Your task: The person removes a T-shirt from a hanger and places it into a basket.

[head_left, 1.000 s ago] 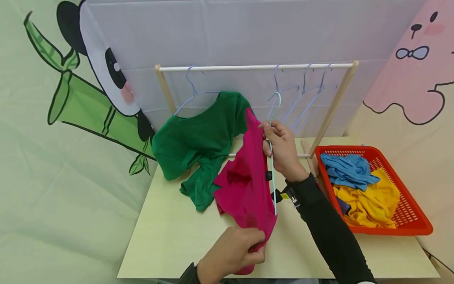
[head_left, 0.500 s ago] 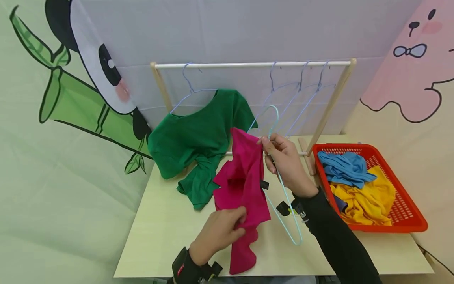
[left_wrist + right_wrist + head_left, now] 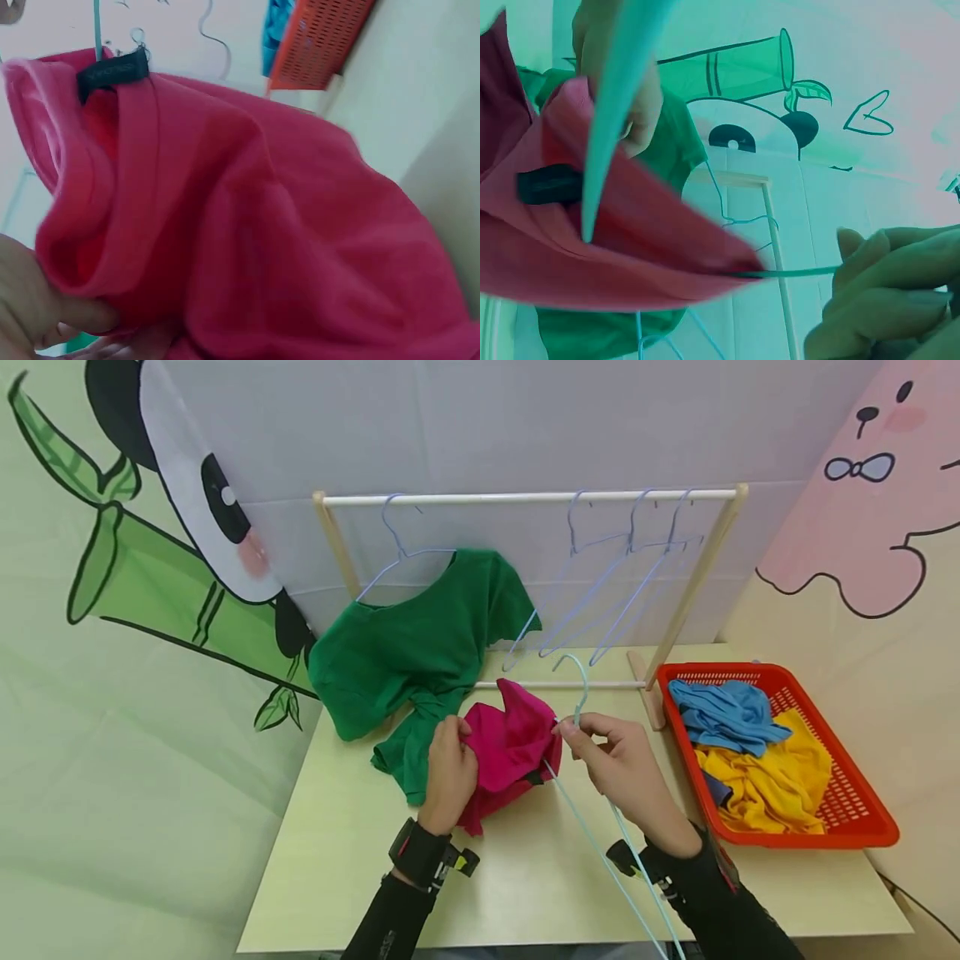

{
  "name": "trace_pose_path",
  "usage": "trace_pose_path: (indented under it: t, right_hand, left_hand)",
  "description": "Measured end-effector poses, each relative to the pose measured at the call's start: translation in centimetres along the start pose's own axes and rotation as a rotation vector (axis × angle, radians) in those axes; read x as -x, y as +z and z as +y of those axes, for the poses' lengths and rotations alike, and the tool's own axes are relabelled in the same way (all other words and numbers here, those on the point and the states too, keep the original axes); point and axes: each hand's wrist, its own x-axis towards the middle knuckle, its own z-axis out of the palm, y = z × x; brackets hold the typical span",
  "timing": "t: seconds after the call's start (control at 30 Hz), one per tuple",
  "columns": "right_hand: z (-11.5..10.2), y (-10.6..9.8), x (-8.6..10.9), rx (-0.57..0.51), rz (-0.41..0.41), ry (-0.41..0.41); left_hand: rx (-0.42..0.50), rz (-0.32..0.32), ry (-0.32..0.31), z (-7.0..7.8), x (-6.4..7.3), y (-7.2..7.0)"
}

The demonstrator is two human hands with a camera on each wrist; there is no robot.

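Note:
A pink shirt [image 3: 513,739] hangs bunched over the middle of the table, its black neck label [image 3: 112,73] and neckline turned toward the right hand. At its left side my left hand [image 3: 452,772] grips the fabric near the collar. My right hand [image 3: 630,772] pinches a light-green wire hanger [image 3: 582,685] just below its hook. One shoulder of the hanger runs into the neckline, as the right wrist view shows, and its end is hidden by the pink cloth [image 3: 592,274]. The hanger's other end reaches down toward the front of the table.
Behind stands a rack with a white rail [image 3: 480,499]. A green shirt [image 3: 420,643] hangs from it on a hanger at the left, several bare blue-violet hangers [image 3: 626,560] at the right. A red basket [image 3: 862,839] at the right holds blue and yellow clothes.
My right hand has lowered the hanger toward the front. My left hand moved from the shirt's lower edge up to its left side and took hold there; the shirt is now gathered up.

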Motion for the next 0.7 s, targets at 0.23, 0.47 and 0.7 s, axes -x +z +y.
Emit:
trace_pose_path:
  t: [0.23,0.47,0.7]
  right_hand:
    - [-0.6,-0.6,2.2,0.061,0.008,0.034]
    - [-1.8,-1.6,2.7,0.039,0.068,-0.059]
    - [-1.9,-1.5,2.1,-0.050,0.056,-0.152]
  left_hand:
    - [0.072,-0.048,-0.139,-3.4,-0.5,3.1]
    - [-0.143,-0.520,-0.201,-6.0,0.6,5.8]
    - [-0.482,-0.700,-0.038,-5.7,3.9,8.9]
